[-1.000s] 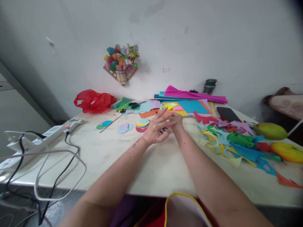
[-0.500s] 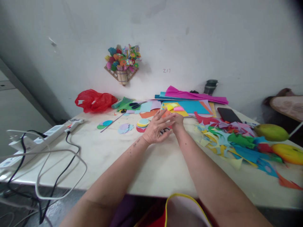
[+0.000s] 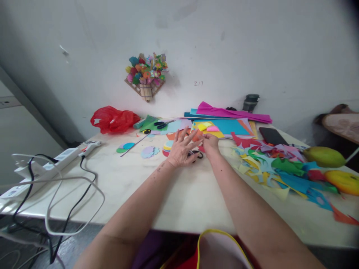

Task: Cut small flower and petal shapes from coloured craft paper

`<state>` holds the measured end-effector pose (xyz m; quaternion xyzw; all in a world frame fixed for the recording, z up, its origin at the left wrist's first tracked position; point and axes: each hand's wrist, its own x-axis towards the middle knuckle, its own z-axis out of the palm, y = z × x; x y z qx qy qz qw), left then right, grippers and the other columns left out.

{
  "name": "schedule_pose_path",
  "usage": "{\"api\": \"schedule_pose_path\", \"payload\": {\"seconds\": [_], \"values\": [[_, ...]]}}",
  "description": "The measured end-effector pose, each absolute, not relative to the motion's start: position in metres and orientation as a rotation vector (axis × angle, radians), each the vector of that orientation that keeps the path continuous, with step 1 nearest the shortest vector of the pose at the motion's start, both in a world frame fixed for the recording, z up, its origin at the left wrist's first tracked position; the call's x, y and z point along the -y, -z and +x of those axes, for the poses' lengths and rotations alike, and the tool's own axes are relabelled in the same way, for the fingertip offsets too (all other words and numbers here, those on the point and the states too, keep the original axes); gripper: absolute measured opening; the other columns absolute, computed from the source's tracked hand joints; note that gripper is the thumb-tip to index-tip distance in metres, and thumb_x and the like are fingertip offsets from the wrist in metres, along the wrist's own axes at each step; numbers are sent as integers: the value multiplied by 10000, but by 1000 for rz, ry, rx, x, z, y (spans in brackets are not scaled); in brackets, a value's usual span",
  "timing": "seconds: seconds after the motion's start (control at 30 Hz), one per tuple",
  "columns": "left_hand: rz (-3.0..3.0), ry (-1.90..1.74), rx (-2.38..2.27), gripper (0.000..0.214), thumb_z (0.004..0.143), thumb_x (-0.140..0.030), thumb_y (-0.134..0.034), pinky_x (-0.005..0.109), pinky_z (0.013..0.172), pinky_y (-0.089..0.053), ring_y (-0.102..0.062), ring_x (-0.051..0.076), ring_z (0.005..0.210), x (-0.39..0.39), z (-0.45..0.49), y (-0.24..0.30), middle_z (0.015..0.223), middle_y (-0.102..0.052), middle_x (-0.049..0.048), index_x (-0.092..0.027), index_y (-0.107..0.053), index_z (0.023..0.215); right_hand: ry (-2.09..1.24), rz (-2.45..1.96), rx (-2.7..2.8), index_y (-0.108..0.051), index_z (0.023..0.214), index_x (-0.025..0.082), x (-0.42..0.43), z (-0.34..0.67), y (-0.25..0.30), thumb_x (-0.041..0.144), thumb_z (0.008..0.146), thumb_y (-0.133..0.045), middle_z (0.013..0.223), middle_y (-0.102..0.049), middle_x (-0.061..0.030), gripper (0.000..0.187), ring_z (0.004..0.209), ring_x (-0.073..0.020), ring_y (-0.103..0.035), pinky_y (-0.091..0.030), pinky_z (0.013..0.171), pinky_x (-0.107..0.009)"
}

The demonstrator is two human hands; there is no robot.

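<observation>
My left hand (image 3: 182,151) is open, fingers spread, low over the tabletop. Black-handled scissors (image 3: 199,154) lie partly hidden beside its thumb. Close by on the right, my right hand (image 3: 211,143) has its fingertips pinched together; what is between them is too small to make out. An orange paper piece (image 3: 198,135) shows by those fingertips, and a bit of red paper is below them. A stack of round paper cut-outs (image 3: 167,146) is partly covered by my left hand. Left of it lie scalloped lilac and blue paper flowers (image 3: 150,152).
Colourful paper scraps (image 3: 260,164) spread at right, near a phone (image 3: 272,136) and yellow-green fruit (image 3: 324,156). Paper sheets (image 3: 232,127) lie behind my hands. A red plastic bag (image 3: 113,119), another pair of scissors (image 3: 161,124) and a power strip (image 3: 42,172) are leftward.
My hands have moved apart; earlier the left fingers overlapped the right hand. My left hand has shifted slightly left with its fingers spread wider, showing more of the scissors' handles.
</observation>
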<state>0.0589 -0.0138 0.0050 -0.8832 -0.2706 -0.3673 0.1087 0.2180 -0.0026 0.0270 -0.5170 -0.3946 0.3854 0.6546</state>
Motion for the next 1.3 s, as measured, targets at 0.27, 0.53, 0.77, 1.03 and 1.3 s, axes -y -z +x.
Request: {"api": "schedule_pose_path", "payload": {"seconds": [0.27,0.53,0.77,1.03,1.3], "values": [[-2657,1051,821,573,925,-616,-576,682,1238,-78,-86,410,1613,7,56,1,1739,-240,73,-367,-627,1439,-883,-1164,895,-548,494,199,4,217,-26,210,653,-693,472,-492,54,215,500,-110,-427,-381,512,-249],[-2712,1102,833,622,935,-637,-546,668,1238,-135,-148,403,1606,7,57,0,1745,-213,91,-351,-580,1486,-830,-1194,920,-518,473,208,5,218,-29,226,649,-678,459,-473,58,238,507,-115,-422,-392,522,-257],[-2707,1090,864,642,929,-642,-549,655,1241,-144,-177,398,1600,5,55,3,1743,-219,96,-347,-566,1499,-832,-1199,913,-517,499,213,4,219,-27,232,650,-690,463,-458,65,230,497,-116,-432,-400,517,-261],[-2644,1058,994,686,900,-631,-593,695,1225,-82,-125,438,1600,1,49,8,1725,-262,135,-322,-555,1512,-945,-1109,785,-549,524,206,5,218,-29,229,624,-732,493,-558,39,209,442,-104,-445,-408,450,-256],[-2596,1438,1303,788,838,-687,-653,659,1232,-146,-153,414,1601,-12,44,19,1703,-319,140,-305,-530,1516,-987,-1069,699,-528,574,216,-3,219,-25,227,621,-822,501,-529,57,297,426,-109,-466,-389,405,-245]]}}
